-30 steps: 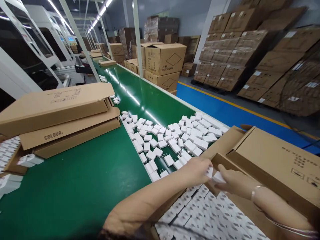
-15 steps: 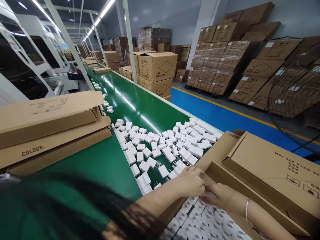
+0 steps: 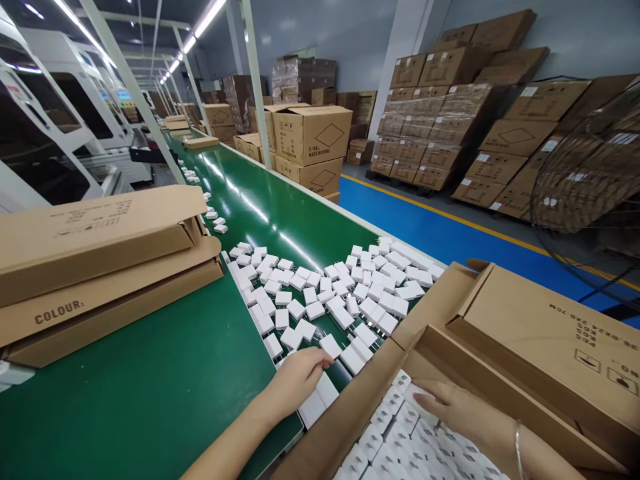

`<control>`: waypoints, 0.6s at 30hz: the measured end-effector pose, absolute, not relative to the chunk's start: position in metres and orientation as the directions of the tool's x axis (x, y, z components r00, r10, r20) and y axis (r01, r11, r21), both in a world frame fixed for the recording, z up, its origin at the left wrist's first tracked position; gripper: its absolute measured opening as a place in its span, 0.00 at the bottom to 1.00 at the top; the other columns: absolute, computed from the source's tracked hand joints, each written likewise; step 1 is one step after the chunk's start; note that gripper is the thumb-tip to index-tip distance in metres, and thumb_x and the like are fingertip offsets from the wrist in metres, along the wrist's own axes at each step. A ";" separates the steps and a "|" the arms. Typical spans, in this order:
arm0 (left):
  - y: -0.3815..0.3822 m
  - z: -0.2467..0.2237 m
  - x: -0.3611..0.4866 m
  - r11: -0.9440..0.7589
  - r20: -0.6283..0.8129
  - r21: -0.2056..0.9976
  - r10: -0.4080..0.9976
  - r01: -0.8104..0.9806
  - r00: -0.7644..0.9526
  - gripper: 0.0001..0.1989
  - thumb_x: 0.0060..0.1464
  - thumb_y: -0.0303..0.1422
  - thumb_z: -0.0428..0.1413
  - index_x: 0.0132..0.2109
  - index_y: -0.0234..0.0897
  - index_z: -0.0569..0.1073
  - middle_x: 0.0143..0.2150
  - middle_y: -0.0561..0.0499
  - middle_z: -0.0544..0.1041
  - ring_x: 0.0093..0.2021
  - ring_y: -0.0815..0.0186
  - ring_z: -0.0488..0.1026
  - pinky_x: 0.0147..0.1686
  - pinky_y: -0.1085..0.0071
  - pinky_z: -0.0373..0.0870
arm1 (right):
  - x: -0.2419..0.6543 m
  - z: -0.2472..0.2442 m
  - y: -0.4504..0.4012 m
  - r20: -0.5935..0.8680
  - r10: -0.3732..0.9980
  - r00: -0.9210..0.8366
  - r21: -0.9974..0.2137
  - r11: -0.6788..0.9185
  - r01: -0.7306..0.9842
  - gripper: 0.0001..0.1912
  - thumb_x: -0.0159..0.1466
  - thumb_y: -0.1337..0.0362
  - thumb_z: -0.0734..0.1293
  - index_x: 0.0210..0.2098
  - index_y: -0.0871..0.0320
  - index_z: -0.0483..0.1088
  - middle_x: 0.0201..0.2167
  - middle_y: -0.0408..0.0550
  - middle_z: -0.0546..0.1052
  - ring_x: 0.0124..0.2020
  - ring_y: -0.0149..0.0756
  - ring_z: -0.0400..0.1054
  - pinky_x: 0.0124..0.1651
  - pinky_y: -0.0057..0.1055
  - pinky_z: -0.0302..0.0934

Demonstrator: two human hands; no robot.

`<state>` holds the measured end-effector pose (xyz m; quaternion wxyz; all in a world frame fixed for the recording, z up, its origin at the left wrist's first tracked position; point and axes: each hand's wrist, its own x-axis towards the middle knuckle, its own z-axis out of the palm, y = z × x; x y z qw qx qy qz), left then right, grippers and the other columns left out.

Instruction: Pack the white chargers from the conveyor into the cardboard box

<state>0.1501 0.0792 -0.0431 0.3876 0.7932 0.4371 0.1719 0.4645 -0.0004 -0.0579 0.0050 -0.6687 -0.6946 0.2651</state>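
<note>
The left hand (image 3: 303,377) (the nearer one) lay against a white adapter (image 3: 331,346) on the belt (image 3: 300,193), long axis slanting away leftward, its grip indeterminable; the right hand (image 3: 453,403) grasped a second adapter (image 3: 416,396) inside the carton (image 3: 450,357).

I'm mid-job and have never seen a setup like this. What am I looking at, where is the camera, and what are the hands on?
No robot arm shows here: these are a person's two bare hands. Every picture comes from one camera on that person's head, looking forward and down.

White plugs lie loosely scattered on a green strip. Brown cartons sit to the left, and an open box at lower right holds rows of plugs.

The left hand is at the near edge of the loose plugs, fingertips by one of them; a firm grip can't be made out. The right hand is in the box, fingers on a plug at the end of the rows.
</note>
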 end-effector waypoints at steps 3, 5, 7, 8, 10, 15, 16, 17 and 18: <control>0.072 -0.053 0.139 -0.299 -0.011 0.782 0.870 0.547 0.492 0.19 0.55 0.22 0.42 0.38 0.39 0.77 0.36 0.50 0.81 0.37 0.64 0.78 0.44 0.68 0.75 | 0.462 -0.057 -0.004 -0.363 0.930 -0.065 -0.401 -0.093 0.911 0.22 0.68 0.52 0.55 0.55 0.49 0.71 0.54 0.49 0.81 0.51 0.49 0.76 0.50 0.41 0.72; 0.069 -0.058 0.134 -0.290 0.022 0.789 0.895 0.541 0.446 0.19 0.56 0.23 0.41 0.37 0.39 0.76 0.36 0.49 0.81 0.36 0.64 0.77 0.43 0.68 0.75 | 0.456 -0.054 -0.001 -0.381 0.924 -0.011 -0.361 -0.138 0.922 0.19 0.67 0.55 0.56 0.51 0.48 0.72 0.47 0.48 0.83 0.43 0.49 0.78 0.44 0.41 0.72; 0.068 -0.063 0.132 -0.290 0.048 0.791 0.907 0.538 0.417 0.18 0.57 0.23 0.41 0.37 0.39 0.76 0.36 0.50 0.81 0.35 0.64 0.77 0.42 0.67 0.76 | 0.451 -0.051 0.004 -0.408 0.911 0.065 -0.275 -0.190 0.942 0.15 0.66 0.58 0.57 0.40 0.49 0.75 0.36 0.48 0.84 0.36 0.49 0.78 0.35 0.40 0.69; 0.068 -0.065 0.131 -0.294 0.058 0.790 0.910 0.538 0.412 0.18 0.58 0.23 0.41 0.36 0.40 0.76 0.36 0.50 0.81 0.35 0.64 0.77 0.42 0.68 0.76 | 0.449 -0.050 0.007 -0.417 0.903 0.102 -0.227 -0.212 0.950 0.15 0.65 0.59 0.57 0.34 0.49 0.75 0.32 0.48 0.83 0.33 0.49 0.78 0.32 0.39 0.67; 0.069 -0.068 0.131 -0.308 0.072 0.782 0.908 0.542 0.412 0.18 0.58 0.23 0.41 0.36 0.39 0.76 0.35 0.50 0.80 0.36 0.64 0.77 0.41 0.68 0.76 | 0.448 -0.052 0.014 -0.414 0.898 0.150 -0.151 -0.231 0.961 0.18 0.65 0.61 0.57 0.24 0.51 0.72 0.26 0.50 0.80 0.30 0.49 0.77 0.29 0.39 0.62; 0.068 -0.073 0.132 -0.356 0.086 0.737 0.893 0.575 0.442 0.17 0.59 0.22 0.42 0.38 0.39 0.76 0.35 0.52 0.80 0.38 0.65 0.78 0.39 0.71 0.74 | 0.459 -0.073 0.017 -0.348 0.933 0.090 -0.099 -0.132 0.986 0.20 0.64 0.66 0.57 0.16 0.51 0.65 0.19 0.49 0.73 0.24 0.48 0.73 0.25 0.38 0.57; 0.067 -0.074 0.132 -0.365 0.087 0.723 0.890 0.586 0.447 0.18 0.59 0.22 0.42 0.38 0.39 0.76 0.36 0.52 0.80 0.38 0.65 0.78 0.39 0.71 0.74 | 0.462 -0.077 0.014 -0.323 0.945 0.052 -0.102 -0.089 0.991 0.17 0.62 0.68 0.59 0.17 0.51 0.66 0.19 0.48 0.73 0.24 0.47 0.72 0.26 0.39 0.58; 0.066 -0.075 0.132 -0.375 0.088 0.708 0.887 0.598 0.453 0.18 0.59 0.22 0.42 0.39 0.40 0.76 0.36 0.52 0.80 0.38 0.65 0.78 0.39 0.72 0.74 | 0.465 -0.080 0.010 -0.290 0.957 0.014 -0.106 -0.046 0.993 0.14 0.59 0.70 0.61 0.19 0.50 0.68 0.20 0.48 0.73 0.23 0.47 0.71 0.27 0.39 0.58; 0.066 -0.075 0.132 -0.387 0.087 0.690 0.884 0.612 0.460 0.17 0.60 0.22 0.43 0.40 0.40 0.76 0.37 0.52 0.80 0.39 0.65 0.78 0.39 0.72 0.74 | 0.468 -0.081 0.006 -0.251 0.968 -0.022 -0.111 -0.006 0.994 0.11 0.55 0.72 0.63 0.22 0.50 0.71 0.21 0.48 0.73 0.24 0.47 0.71 0.28 0.40 0.59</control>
